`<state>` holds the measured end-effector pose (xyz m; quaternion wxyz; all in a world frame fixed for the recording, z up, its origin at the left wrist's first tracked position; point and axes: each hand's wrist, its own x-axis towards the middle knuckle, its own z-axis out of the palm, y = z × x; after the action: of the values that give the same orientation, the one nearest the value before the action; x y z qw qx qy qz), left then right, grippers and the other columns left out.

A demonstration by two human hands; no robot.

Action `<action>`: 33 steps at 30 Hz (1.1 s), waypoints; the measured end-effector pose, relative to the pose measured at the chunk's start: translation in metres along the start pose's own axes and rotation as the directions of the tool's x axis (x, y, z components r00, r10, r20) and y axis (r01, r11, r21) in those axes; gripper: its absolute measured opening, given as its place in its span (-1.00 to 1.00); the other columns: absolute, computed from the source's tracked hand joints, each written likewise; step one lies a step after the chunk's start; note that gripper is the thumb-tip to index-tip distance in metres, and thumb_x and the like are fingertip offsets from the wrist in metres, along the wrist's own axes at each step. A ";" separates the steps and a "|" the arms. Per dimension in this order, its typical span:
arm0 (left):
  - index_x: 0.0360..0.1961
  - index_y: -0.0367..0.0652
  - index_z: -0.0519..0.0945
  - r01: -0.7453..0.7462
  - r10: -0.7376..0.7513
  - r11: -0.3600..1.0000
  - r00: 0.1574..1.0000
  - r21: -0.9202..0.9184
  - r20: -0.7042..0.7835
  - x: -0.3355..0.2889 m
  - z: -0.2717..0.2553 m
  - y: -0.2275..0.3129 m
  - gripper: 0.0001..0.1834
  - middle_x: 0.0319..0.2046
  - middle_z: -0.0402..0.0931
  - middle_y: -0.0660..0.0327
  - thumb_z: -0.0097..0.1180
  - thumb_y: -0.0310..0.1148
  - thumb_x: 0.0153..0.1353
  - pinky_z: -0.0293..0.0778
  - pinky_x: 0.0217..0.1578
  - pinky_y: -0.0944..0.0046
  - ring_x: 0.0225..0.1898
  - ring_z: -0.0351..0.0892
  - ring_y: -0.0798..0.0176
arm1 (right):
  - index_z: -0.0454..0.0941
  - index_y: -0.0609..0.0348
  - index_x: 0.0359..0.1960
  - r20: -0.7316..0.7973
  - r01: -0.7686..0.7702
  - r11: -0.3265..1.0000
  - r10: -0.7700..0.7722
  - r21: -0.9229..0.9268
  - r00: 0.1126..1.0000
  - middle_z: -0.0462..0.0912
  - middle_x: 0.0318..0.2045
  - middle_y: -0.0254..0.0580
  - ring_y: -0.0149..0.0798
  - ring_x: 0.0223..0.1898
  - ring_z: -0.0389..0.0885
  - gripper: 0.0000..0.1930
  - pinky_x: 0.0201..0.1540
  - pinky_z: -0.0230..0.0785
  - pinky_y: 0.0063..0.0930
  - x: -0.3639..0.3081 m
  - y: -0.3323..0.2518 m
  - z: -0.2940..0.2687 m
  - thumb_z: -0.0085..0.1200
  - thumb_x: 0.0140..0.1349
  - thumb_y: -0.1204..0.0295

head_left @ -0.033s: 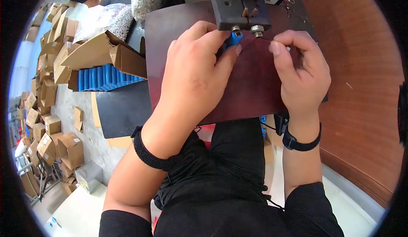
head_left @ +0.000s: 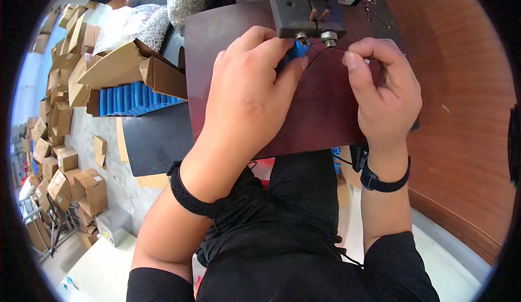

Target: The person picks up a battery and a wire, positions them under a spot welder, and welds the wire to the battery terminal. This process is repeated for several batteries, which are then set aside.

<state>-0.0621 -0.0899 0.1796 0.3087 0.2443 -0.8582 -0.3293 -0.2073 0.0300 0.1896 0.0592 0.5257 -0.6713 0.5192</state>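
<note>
One left hand (head_left: 247,85), one right hand (head_left: 386,88), one blue cylinder (head_left: 299,49) held, two black wristbands (head_left: 190,196) (head_left: 399,185), two copper pins (head_left: 312,14) (head_left: 324,14), two plastic bags (head_left: 194,1) (head_left: 130,28) far left, many cardboard boxes (head_left: 89,193) left

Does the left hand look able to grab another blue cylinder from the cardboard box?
Probably not: the left hand is gripping a blue cylinder, though the cardboard box stands open.

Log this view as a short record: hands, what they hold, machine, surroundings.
left hand: holding blue cylinder, end up
right hand: thumb and forefinger pinching thin wire
machine: black head with metal tips, just beyond the cylinder; contact unclear
work surface: dark red tabletop
left side: open cardboard box of blue cylinders
</note>
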 end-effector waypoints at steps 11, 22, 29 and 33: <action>-0.11 -0.29 0.68 -0.004 0.004 1.000 1.000 -0.028 0.003 0.001 0.000 0.000 -0.75 -0.19 0.59 0.01 0.28 -0.41 0.20 0.49 -0.11 0.17 -0.14 0.63 -0.02 | 0.58 0.30 -0.27 0.045 0.120 0.991 -0.117 -0.055 0.992 0.65 -0.32 -0.20 -0.34 -0.29 0.58 -0.88 -0.16 0.40 -0.53 -0.004 -0.003 -0.001 0.23 0.19 0.68; -0.22 -0.24 0.69 -0.017 0.015 0.999 0.998 -0.032 -0.055 0.001 0.004 -0.002 -0.78 -0.29 0.58 0.03 0.27 -0.34 0.17 0.44 -0.18 -0.04 -0.19 0.57 -0.15 | 0.58 0.27 -0.29 0.073 0.171 0.978 -0.163 -0.122 0.984 0.65 -0.36 -0.20 -0.30 -0.31 0.60 -0.89 -0.16 0.42 -0.50 -0.002 -0.005 0.001 0.26 0.18 0.64; -0.24 -0.25 0.69 -0.023 0.021 0.999 0.998 -0.031 -0.054 0.001 0.003 -0.002 -0.79 -0.32 0.58 0.01 0.26 -0.34 0.17 0.45 -0.20 -0.04 -0.21 0.57 -0.16 | 0.59 0.27 -0.29 0.063 0.163 0.976 -0.155 -0.147 0.986 0.65 -0.37 -0.23 -0.31 -0.33 0.59 -0.90 -0.18 0.41 -0.52 -0.003 -0.003 0.002 0.25 0.19 0.61; -0.16 -0.28 0.69 -0.012 0.012 1.000 1.000 0.018 -0.020 0.003 0.000 0.001 -0.73 -0.25 0.58 -0.03 0.30 -0.32 0.20 0.48 -0.20 0.14 -0.24 0.60 -0.11 | 0.61 0.15 -0.32 0.033 0.143 0.981 -0.140 -0.129 0.990 0.66 -0.38 -0.18 -0.13 -0.35 0.63 -0.89 -0.26 0.48 -0.37 -0.004 0.000 0.004 0.30 0.15 0.53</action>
<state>-0.0642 -0.0909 0.1809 0.3171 0.2451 -0.8594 -0.3175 -0.2036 0.0293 0.1856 0.1224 0.5730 -0.6656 0.4622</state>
